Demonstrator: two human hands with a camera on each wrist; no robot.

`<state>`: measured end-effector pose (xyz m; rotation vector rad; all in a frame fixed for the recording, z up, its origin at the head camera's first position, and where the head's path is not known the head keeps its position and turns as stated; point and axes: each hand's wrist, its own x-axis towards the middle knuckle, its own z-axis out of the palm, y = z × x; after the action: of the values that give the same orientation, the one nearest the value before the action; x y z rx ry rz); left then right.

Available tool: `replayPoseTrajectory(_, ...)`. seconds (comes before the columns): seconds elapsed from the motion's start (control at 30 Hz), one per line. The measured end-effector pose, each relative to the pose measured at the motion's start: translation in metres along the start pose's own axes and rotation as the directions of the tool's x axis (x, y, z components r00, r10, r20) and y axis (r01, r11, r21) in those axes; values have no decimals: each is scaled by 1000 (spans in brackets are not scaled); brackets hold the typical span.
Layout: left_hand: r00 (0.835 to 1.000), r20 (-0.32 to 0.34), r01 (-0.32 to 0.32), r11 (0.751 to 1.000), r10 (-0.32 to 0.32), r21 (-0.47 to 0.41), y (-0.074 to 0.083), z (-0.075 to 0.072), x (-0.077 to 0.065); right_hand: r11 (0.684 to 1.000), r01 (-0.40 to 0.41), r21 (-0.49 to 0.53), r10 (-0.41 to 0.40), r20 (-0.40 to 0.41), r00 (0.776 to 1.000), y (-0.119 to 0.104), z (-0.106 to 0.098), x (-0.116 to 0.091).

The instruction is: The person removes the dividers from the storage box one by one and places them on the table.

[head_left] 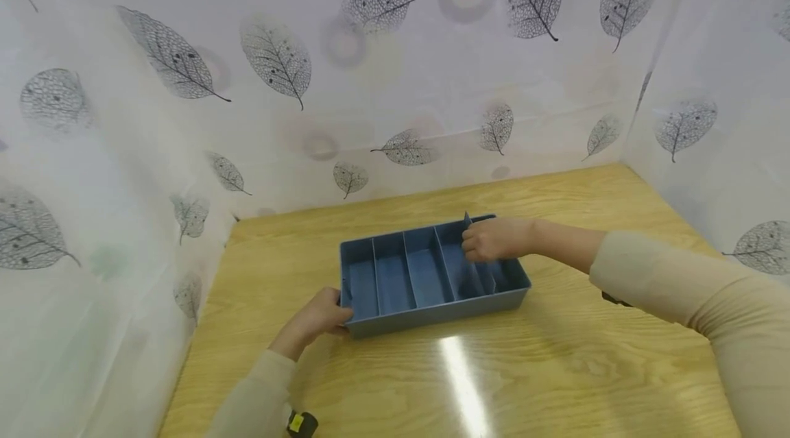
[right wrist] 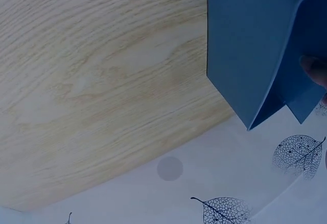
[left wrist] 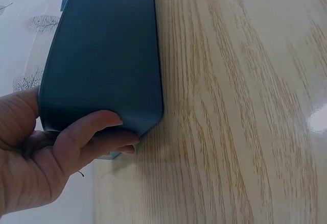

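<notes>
A blue-grey divided box [head_left: 432,317] lies on the wooden table, its compartments facing up. At its left front corner, my left hand [head_left: 321,314] grips the end wall, thumb over the rim. The left wrist view shows that hand [left wrist: 56,152] with fingers bent against the outside of the box [left wrist: 107,50]. Over the right part, my right hand [head_left: 496,239] pinches a thin divider [head_left: 468,219], whose corner sticks up above the back rim. In the right wrist view only some fingertips [right wrist: 316,71] show against the divider [right wrist: 306,101]; its lower edge is partly hidden.
The wooden table [head_left: 592,349] surrounds the box, with a bright light reflection in front of it. White sheeting [head_left: 420,81] printed with leaves hangs behind and along both sides. A black strap piece with a yellow mark [head_left: 297,421] shows at the left wrist.
</notes>
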<state>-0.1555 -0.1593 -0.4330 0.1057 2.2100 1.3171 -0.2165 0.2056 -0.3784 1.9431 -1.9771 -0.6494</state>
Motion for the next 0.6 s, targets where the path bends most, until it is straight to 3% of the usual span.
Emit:
replayPoseTrajectory(0.33, 1000, 9, -7, 1000, 7, 4, 0, -3, 1, 997, -45, 66, 48, -45, 998, 13, -20, -6)
replayPoseTrajectory(0.6, 1000, -8, 8, 1000, -8, 5, -1, 0, 2, 997, -73, 24, 76, -198, 977, 19, -35, -19)
